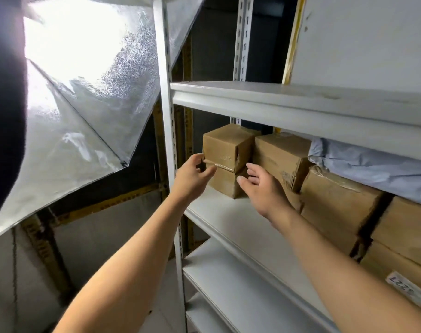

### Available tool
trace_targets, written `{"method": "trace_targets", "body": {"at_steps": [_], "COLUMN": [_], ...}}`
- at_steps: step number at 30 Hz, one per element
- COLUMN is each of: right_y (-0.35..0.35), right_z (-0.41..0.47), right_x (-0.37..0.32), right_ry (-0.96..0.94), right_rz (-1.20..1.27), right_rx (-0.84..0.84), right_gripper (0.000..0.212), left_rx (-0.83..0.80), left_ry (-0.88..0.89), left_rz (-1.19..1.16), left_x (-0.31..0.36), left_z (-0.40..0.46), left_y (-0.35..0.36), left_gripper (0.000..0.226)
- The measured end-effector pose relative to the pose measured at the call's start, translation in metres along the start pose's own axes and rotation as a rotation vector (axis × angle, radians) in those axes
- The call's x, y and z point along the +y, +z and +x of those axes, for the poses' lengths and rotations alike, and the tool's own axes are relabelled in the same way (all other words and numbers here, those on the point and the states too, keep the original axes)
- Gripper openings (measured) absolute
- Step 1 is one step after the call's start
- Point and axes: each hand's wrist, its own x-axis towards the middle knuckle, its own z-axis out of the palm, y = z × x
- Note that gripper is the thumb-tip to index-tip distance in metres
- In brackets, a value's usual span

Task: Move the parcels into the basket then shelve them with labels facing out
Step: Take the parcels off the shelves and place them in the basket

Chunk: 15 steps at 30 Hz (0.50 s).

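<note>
Taped cardboard parcel (pixel 225 146) between both hands

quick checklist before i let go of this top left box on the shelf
1. Top box sits square on the lower box: not ok, it looks twisted and overhangs.
2. Label faces out: cannot tell, no label shows on its front.
3. Left hand steadies it: ok, fingertips touch its left edge.
4. Right hand in contact: cannot tell, fingers are open near its right corner.
5. Room beside neighbour box: ok, they sit close without crushing.
6. Shelf space in front: ok.
</note>
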Motion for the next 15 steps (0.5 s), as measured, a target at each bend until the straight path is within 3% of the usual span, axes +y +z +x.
{"method": "trace_targets", "body": {"at_steps": [4,8,12,15], "right_y": [0.021,0.042,0.057,0.066], "right_z": [0.046,0.081,0.105,0.114], "right_x": [0.003,0.007,0.014,0.016], "right_ry": [0.098,0.133,0.151,0.158], "right_rz": [0.007,0.088,0.122,0.156], "right_rx": [0.037,0.129,0.167,0.18], "right_gripper": [0.078,0.093,0.105,0.116], "left_rx": [-0.03,-0.105,-0.214,-0.251], "left_ry": [-0.037,-0.041,-0.035,0.011], "left_rz": [-0.076,-0.221,-0.366,-0.375], "left_x": [-0.019,-0.036,-0.044,-0.048], "left_z": [0.06,0.107,0.133,0.141], "left_y": [0.011,0.021,0.028,0.031], "left_gripper": [0.087,0.093,0.089,0.074]}}
